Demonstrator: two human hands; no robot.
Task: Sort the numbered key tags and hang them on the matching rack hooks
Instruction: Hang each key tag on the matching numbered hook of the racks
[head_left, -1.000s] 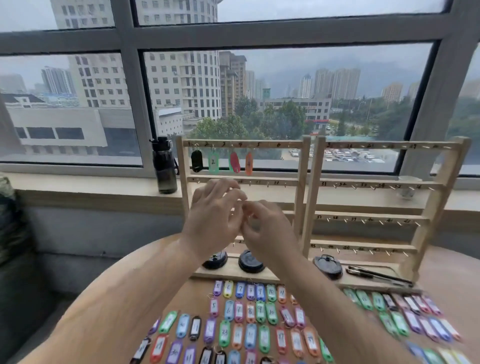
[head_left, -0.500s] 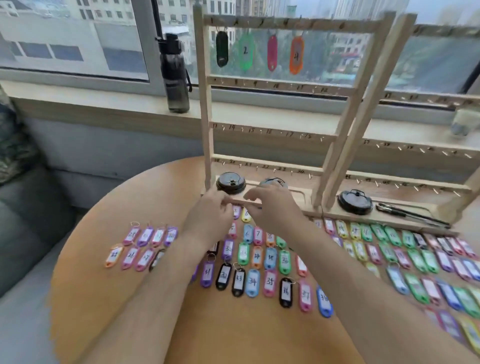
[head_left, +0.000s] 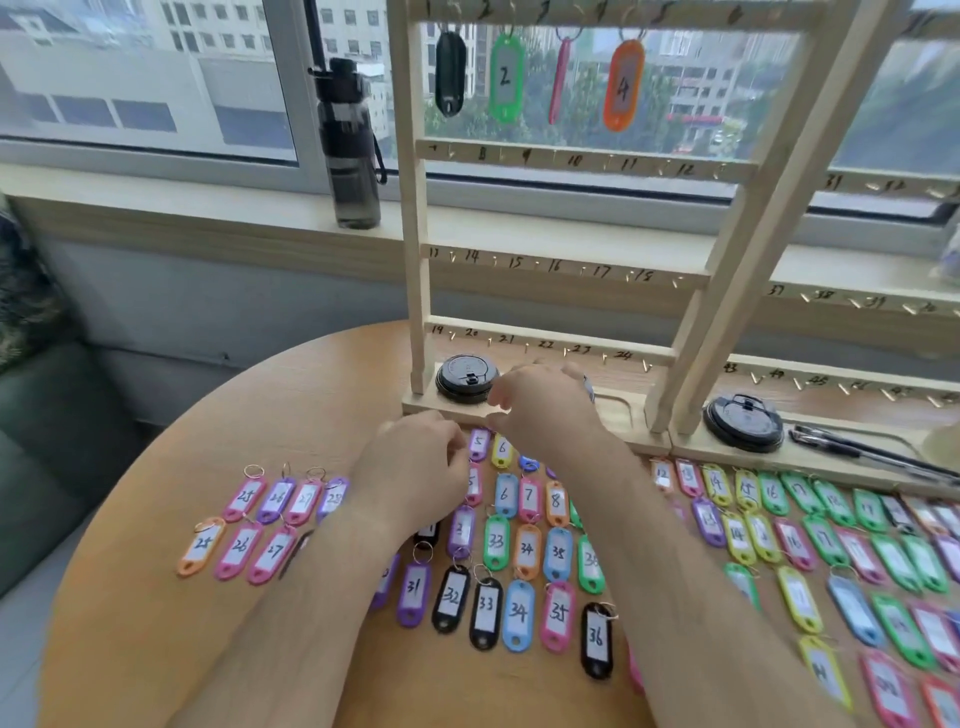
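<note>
Two hands are out ahead of us, close side by side, low down by the foot of the wooden rack (head_left: 417, 234). Our left hand (head_left: 415, 467) lies over the key tags (head_left: 524, 551) on the round table (head_left: 130, 597), just in front of the rack. Its fingers are bent, and the tips are down next to a purple tag marked 5 (head_left: 479, 444). We cannot tell if it holds a tag. Our right hand (head_left: 545, 410) is over the rack's bottom board. Its fingers are bent too, and we cannot tell if anything is in it.

That hand hides part of the bottom board, and our arms cover some tags. One black lid (head_left: 466, 379) sits on the board, just left of the right hand. A second rack (head_left: 857, 300) stands right beside the first, with another black lid (head_left: 743, 421) and some dark pens (head_left: 872, 457) on its board. A dark bottle (head_left: 350, 145) stands on the window ledge, behind the rack and to its left.

Four tags hang from the rack's top bar: a black one (head_left: 449, 73), a green 2 (head_left: 506, 78), a pink one (head_left: 558, 78) turned edge-on and an orange 4 (head_left: 623, 85). We count two racks, two lids and one bottle. The tags on the table lie in rows in front of both racks, too many to count.
</note>
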